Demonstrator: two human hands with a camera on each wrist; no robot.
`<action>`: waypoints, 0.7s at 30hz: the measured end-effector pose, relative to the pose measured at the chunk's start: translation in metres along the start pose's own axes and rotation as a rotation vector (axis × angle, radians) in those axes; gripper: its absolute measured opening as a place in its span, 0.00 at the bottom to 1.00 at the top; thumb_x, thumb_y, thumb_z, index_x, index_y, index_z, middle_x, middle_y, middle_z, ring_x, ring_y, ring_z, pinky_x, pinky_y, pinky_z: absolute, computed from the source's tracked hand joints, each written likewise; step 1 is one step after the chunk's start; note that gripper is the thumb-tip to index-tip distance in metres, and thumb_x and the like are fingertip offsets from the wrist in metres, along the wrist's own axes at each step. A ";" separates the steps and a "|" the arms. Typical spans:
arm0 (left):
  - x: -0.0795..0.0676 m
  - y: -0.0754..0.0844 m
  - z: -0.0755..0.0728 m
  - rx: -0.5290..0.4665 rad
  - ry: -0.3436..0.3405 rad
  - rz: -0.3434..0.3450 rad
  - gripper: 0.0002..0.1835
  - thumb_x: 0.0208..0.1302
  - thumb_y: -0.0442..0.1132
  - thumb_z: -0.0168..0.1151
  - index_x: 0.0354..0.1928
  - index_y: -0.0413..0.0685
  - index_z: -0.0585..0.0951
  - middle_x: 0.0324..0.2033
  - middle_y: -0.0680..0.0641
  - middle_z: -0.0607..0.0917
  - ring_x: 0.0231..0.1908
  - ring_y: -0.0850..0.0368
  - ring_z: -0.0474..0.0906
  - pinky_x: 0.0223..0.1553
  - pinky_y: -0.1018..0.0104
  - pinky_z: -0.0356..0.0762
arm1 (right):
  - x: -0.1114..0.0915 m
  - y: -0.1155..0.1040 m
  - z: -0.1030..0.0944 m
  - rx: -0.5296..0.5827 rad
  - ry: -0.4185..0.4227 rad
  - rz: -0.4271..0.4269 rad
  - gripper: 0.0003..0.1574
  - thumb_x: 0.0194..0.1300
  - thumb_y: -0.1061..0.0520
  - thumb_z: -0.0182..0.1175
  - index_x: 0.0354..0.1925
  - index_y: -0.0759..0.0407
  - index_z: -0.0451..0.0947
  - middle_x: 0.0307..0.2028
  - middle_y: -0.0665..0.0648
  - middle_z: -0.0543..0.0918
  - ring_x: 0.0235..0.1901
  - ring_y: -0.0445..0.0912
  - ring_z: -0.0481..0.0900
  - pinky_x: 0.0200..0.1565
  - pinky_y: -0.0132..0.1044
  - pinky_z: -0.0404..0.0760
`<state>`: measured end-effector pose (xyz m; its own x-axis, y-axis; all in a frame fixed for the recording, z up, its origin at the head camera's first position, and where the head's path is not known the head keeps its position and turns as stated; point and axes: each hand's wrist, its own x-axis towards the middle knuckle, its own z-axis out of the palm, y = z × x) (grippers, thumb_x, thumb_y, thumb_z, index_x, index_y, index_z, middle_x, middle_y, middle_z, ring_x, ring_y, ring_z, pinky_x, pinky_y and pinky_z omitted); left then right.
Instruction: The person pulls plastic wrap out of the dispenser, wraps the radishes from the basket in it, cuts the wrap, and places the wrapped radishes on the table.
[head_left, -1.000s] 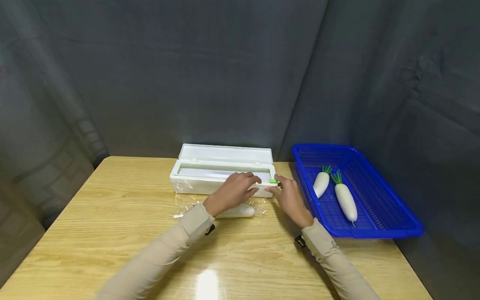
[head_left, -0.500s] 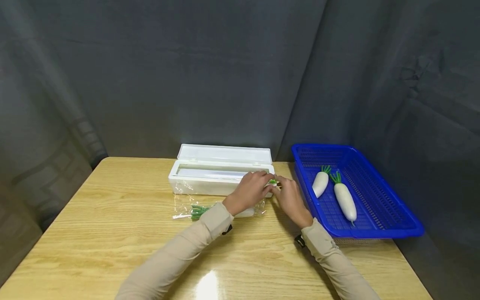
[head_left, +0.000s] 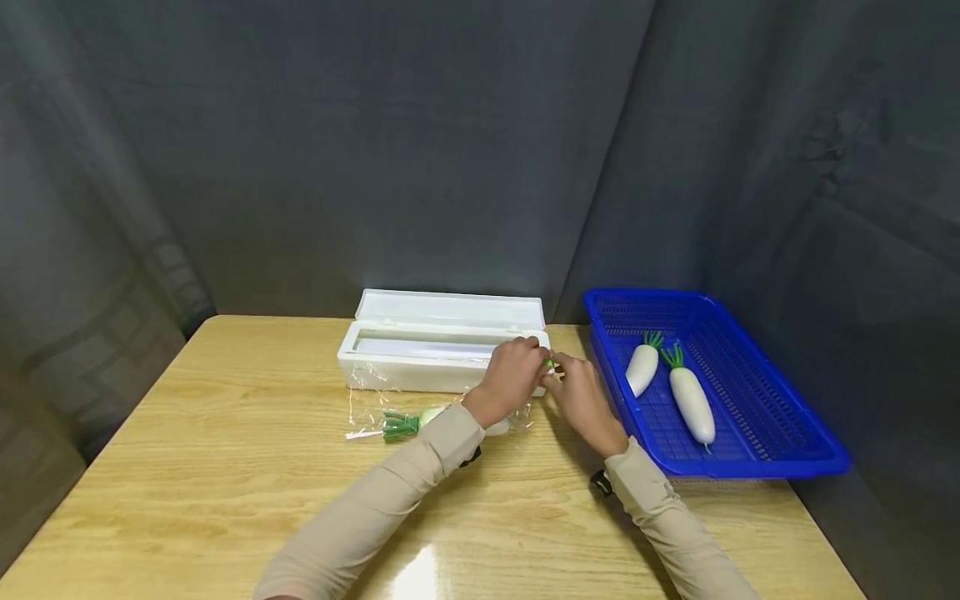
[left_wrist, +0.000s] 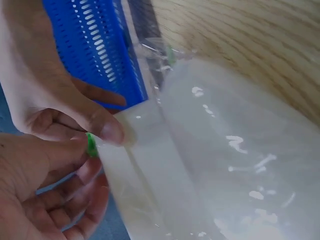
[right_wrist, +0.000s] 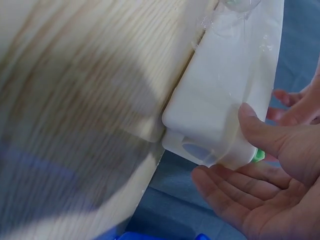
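The white cling-film dispenser (head_left: 408, 379) sits toward the table's far edge, its lid (head_left: 450, 310) tipped back at twelve o'clock. At its right end the left hand (head_left: 507, 379) pinches the green slider (left_wrist: 91, 145), while the right hand (head_left: 581, 402) grips the end corner between thumb and fingers. Clear film (head_left: 365, 406) drapes to six o'clock over a leafy white radish (head_left: 430, 415), which the left forearm (head_left: 390, 500) partly blocks. A blue plastic basket (head_left: 750, 468) with two more radishes (head_left: 692, 404) stands at three to four o'clock.

Arms (head_left: 382, 521), two: extended forward, converging. Left hand (head_left: 513, 375): fingers (left_wrist: 92, 210) curled. Right hand (head_left: 583, 402): close beside left, thumb (right_wrist: 260, 130) parted from fingers.
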<state>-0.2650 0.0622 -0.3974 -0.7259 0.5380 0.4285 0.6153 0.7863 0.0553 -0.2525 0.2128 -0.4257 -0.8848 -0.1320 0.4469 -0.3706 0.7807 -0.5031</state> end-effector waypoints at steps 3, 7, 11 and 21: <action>0.001 -0.001 0.002 0.000 -0.002 -0.001 0.06 0.70 0.41 0.70 0.45 0.52 0.91 0.36 0.52 0.88 0.35 0.56 0.85 0.36 0.65 0.84 | -0.001 0.000 0.000 -0.001 -0.003 0.007 0.22 0.58 0.61 0.77 0.50 0.69 0.87 0.37 0.70 0.90 0.38 0.64 0.88 0.42 0.58 0.85; 0.003 -0.005 0.004 -0.003 -0.010 0.009 0.04 0.66 0.42 0.73 0.40 0.52 0.91 0.37 0.52 0.88 0.36 0.56 0.84 0.37 0.64 0.84 | -0.002 0.001 0.000 -0.005 0.001 0.007 0.23 0.57 0.57 0.79 0.48 0.69 0.87 0.37 0.70 0.90 0.38 0.63 0.88 0.41 0.57 0.86; 0.005 -0.008 0.004 0.005 -0.030 0.021 0.02 0.64 0.39 0.74 0.35 0.51 0.89 0.37 0.52 0.87 0.36 0.55 0.83 0.37 0.64 0.84 | -0.002 0.002 0.000 0.000 0.014 -0.019 0.26 0.57 0.56 0.78 0.48 0.73 0.86 0.38 0.71 0.89 0.38 0.64 0.88 0.40 0.58 0.86; -0.002 -0.017 0.003 0.012 -0.044 0.025 0.05 0.70 0.35 0.69 0.42 0.50 0.91 0.39 0.50 0.88 0.37 0.55 0.84 0.37 0.64 0.84 | -0.003 -0.001 0.001 -0.019 0.006 -0.004 0.32 0.59 0.53 0.77 0.53 0.76 0.84 0.46 0.73 0.88 0.44 0.66 0.88 0.44 0.59 0.85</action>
<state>-0.2750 0.0489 -0.4014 -0.7234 0.5703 0.3892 0.6300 0.7759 0.0341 -0.2502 0.2122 -0.4270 -0.8816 -0.1316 0.4532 -0.3685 0.7919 -0.4869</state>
